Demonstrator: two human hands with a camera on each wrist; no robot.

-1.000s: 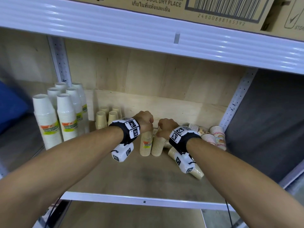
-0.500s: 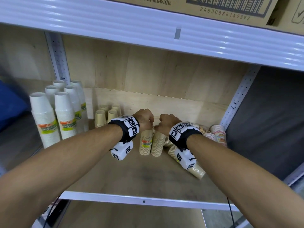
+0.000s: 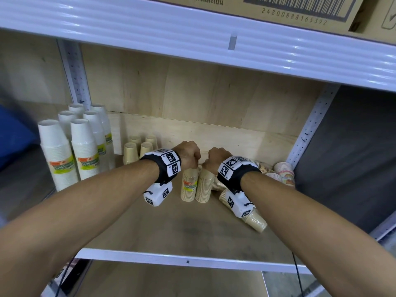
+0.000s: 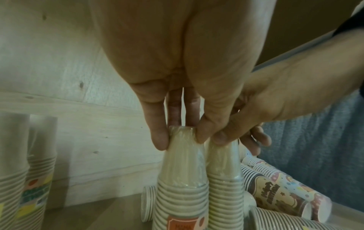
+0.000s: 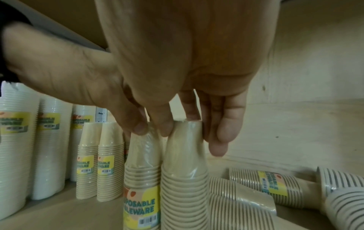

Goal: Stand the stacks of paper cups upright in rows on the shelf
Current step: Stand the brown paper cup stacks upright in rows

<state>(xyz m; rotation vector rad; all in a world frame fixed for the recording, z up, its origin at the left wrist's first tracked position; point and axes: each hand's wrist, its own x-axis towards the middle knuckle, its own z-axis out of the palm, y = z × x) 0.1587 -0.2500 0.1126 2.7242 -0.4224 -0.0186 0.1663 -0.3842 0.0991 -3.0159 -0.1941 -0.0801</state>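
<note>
Two wrapped beige cup stacks stand upright side by side in the middle of the shelf [image 3: 150,232]. My left hand [image 3: 188,154] pinches the top of the labelled left stack [image 3: 189,185] between thumb and fingers [image 4: 158,140]. My right hand [image 3: 215,156] grips the top of the plain right stack [image 3: 205,186] in the same way, with its fingers [image 5: 218,140] hanging down the far side. In the right wrist view the right stack [image 5: 185,179] touches the labelled stack [image 5: 142,171]. The cup bases are hidden under my fingers.
Tall white stacks [image 3: 85,151] and short beige stacks [image 3: 137,150] stand upright at the back left. Beige stacks [image 3: 255,221] and patterned party cups [image 3: 285,174] lie on their sides at the right. The upper shelf beam [image 3: 214,46] hangs low overhead.
Both hands keep hold of the tops of the two middle stacks. Only the view has shifted slightly.
</note>
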